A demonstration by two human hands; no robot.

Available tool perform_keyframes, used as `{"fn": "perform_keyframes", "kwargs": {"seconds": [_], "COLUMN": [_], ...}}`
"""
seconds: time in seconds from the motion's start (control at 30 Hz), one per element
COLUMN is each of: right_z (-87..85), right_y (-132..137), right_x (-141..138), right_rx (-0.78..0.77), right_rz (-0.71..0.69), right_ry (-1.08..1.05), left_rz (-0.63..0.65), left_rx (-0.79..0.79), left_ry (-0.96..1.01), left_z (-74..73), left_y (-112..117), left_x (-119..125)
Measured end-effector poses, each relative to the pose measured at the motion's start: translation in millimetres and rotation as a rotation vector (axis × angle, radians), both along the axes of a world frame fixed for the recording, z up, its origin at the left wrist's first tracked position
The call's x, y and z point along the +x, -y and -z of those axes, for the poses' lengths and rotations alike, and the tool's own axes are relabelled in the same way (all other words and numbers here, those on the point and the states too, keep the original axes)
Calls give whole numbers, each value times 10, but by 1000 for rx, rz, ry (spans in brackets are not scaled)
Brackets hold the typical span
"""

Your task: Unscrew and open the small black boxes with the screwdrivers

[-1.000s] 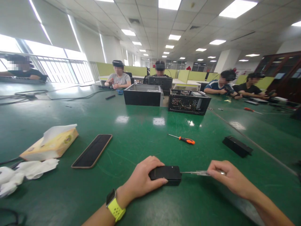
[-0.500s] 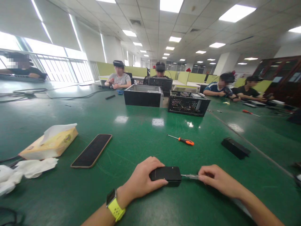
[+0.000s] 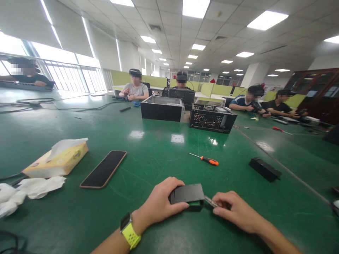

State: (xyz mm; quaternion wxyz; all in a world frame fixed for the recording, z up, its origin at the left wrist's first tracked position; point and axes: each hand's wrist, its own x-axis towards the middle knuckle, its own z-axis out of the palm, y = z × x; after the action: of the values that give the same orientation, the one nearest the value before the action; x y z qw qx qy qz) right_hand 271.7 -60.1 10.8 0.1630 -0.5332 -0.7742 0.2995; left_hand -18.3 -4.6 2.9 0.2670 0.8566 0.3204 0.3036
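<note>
My left hand [image 3: 165, 197], with a yellow-strapped watch [image 3: 129, 229] on its wrist, grips the left part of a small black rectangular case [image 3: 186, 193]. The top of the case is tilted, and a green strip shows along the gap at its front right. Between the fingers of my right hand [image 3: 230, 208] is a slim screwdriver [image 3: 211, 201] with a clear handle. Its tip meets the right end of the case; whether it sits inside the gap I cannot tell. Beyond the hands lies an orange-and-black screwdriver [image 3: 209, 161].
A phone [image 3: 104, 169], a tissue pack [image 3: 57, 158] and crumpled tissues [image 3: 39, 187] lie to the left. At the right is a black block-shaped part [image 3: 265, 169]. Two computer cases [image 3: 161, 110] stand farther back, with several people seated around the table [image 3: 148, 151].
The top of the case has tipped up, uncovering a green strip. My right hand has moved left and slightly down, and its screwdriver is now angled instead of nearly level.
</note>
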Motion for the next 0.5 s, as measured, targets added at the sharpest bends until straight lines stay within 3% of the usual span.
{"fn": "perform_keyframes", "kwargs": {"seconds": [0.13, 0.33, 0.4, 0.5], "right_z": [-23, -7, 49, 114], "right_y": [12, -56, -89, -125], "right_x": [-73, 220, 258, 137], "right_rx": [-1, -177, -125, 120], "right_rz": [-11, 136, 185, 236], "right_ry": [-35, -348, -482, -509], "left_rz": [-5, -9, -4, 5], "left_rx": [29, 66, 72, 83], "left_ry": [31, 62, 54, 45], "left_z": [-9, -53, -60, -65], "left_y": [-7, 5, 11, 10], "left_x": [-15, -13, -7, 2]}}
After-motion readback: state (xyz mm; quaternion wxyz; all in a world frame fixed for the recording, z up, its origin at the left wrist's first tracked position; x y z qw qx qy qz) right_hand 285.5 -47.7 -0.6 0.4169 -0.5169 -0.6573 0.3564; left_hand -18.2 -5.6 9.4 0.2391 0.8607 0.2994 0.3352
